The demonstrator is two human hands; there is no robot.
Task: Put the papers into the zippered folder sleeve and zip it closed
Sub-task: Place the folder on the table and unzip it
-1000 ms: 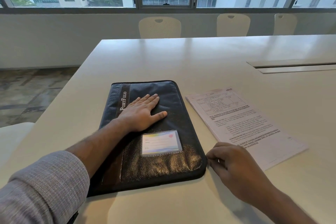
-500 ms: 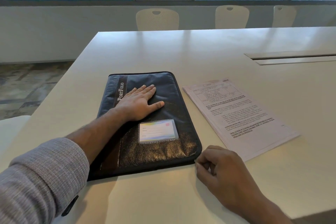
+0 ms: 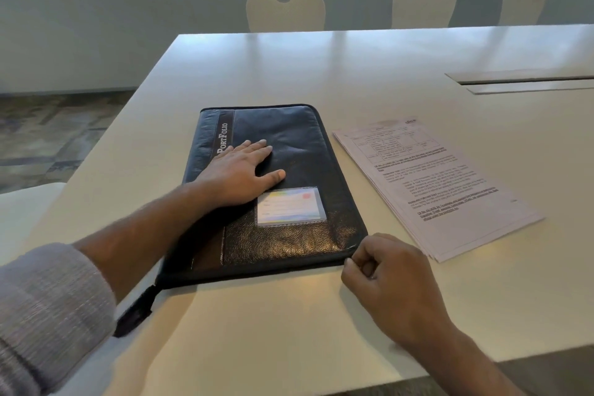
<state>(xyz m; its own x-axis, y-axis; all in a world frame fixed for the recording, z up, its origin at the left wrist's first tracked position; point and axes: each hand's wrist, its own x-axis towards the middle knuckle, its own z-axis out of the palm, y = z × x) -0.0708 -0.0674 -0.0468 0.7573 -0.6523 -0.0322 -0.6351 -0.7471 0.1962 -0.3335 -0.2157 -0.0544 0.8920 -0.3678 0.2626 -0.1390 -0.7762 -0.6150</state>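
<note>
Folder: one dark zippered portfolio folder (image 3: 289,151) lies flat and closed on the worktop (image 3: 385,74), near the front left corner, its long sides running away from the person.
Folder markings: a strip lettered "PORTFOLIO" (image 3: 222,140) runs along its left side; one clear card pocket (image 3: 292,206) sits on the lower cover.
Folder edges: the near edge lies close to the worktop's front edge; a dark strap or tab (image 3: 136,312) trails from the near left corner toward the worktop's edge.
Papers: one stack of printed papers (image 3: 430,183) lies just to the right of the folder, slightly fanned, apart from it by a narrow strip of worktop.
Open room: bare worktop lies beyond the folder and to the right of the papers; one recessed slot (image 3: 527,82) is set in the far right.
Left hand: left hand (image 3: 239,172) lies flat on the cover, fingers straight, thumb spread, pressing down just above the card pocket.
Right hand: right hand (image 3: 390,270) is at the folder's near right corner, fingers curled with thumb and forefinger pinched together at the edge; what it pinches is too small to tell.
Surroundings: three pale chairs (image 3: 285,11) stand behind the worktop below a window.
</note>
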